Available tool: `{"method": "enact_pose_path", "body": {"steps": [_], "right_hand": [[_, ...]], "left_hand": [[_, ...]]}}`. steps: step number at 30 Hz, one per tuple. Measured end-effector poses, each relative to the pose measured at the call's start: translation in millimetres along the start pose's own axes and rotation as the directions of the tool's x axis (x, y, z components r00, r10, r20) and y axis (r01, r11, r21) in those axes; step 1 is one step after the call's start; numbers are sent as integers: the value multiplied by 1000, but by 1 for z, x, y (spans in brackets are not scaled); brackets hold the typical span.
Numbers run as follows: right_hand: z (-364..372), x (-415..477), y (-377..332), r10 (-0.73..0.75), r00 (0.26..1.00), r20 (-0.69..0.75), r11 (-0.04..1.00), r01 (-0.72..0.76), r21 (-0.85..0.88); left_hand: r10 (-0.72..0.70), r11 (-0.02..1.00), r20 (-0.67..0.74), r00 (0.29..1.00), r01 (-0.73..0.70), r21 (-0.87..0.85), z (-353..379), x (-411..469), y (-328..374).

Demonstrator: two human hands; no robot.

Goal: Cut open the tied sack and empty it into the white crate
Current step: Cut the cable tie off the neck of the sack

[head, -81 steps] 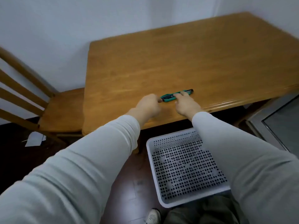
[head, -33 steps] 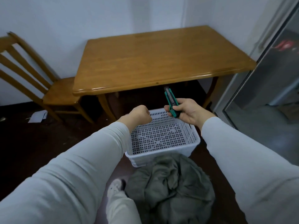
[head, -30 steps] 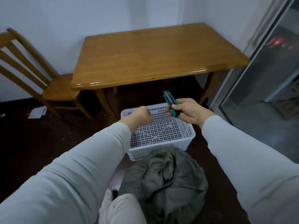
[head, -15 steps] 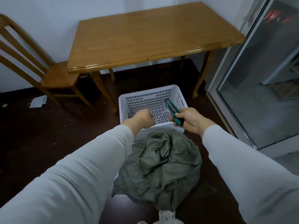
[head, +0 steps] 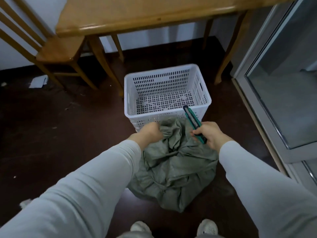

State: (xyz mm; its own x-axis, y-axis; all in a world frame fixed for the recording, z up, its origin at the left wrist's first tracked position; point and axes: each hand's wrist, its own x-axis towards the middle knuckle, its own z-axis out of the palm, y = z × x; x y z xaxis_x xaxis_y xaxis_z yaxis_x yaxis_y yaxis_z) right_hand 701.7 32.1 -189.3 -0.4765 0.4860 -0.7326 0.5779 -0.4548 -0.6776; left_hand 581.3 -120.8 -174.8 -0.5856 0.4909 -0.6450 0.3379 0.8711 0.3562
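A grey-green sack (head: pixel 176 167) sits crumpled on the dark floor between my feet. Its bunched top lies against the near wall of the white perforated crate (head: pixel 204 93), which stands empty just beyond it. My left hand (head: pixel 151 133) is closed at the sack's gathered top on the left side; I cannot tell how much cloth it grips. My right hand (head: pixel 210 134) holds a green utility knife (head: pixel 193 122) above the sack's right side, its tip pointing up and away over the crate's near rim. No blade is visible.
A wooden table (head: pixel 137 16) stands behind the crate, one of its legs (head: pixel 106 66) close to the crate's left corner. A wooden chair (head: pixel 51 48) is at the left. A glass sliding door (head: pixel 281 79) runs along the right. Paper scraps (head: pixel 37 82) lie on the floor.
I took the knife off the table, stepped back and looked down. Both hands dropped from over the crate to the sack's top, and the left hand now touches the cloth.
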Motion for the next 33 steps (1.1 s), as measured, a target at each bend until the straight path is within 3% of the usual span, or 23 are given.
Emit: {"method": "enact_pose_path", "body": {"steps": [4,6,10,13,18,23,28,31,33], "right_hand": [[-12,58,51,-47,990,-131,995,35,-88],[-13,81,70,-106,976,-190,963,53,-263],[-5,132,118,-192,961,-198,819,46,-573],[4,177,157,-232,960,-157,705,55,-707],[23,249,213,-282,958,-53,659,153,-736],[27,284,239,-364,931,12,493,203,-846],[30,276,207,-417,909,-16,526,226,-820],[41,269,183,-479,878,-9,611,327,-721],[41,260,178,-522,853,-27,635,367,-680]], "left_hand": [[-6,999,2,1000,6,37,58,45,-13],[23,999,-3,1000,-22,42,79,69,-21],[99,992,-74,992,-92,86,136,134,-47],[66,992,-133,989,-51,119,176,185,-70],[15,1000,-117,993,-13,16,236,250,-98],[100,985,-43,994,-105,-136,262,252,-111],[314,913,105,944,-330,238,274,205,-104],[403,861,-26,915,-370,348,294,214,-104],[436,893,-244,866,-383,235,292,228,-108]]}}
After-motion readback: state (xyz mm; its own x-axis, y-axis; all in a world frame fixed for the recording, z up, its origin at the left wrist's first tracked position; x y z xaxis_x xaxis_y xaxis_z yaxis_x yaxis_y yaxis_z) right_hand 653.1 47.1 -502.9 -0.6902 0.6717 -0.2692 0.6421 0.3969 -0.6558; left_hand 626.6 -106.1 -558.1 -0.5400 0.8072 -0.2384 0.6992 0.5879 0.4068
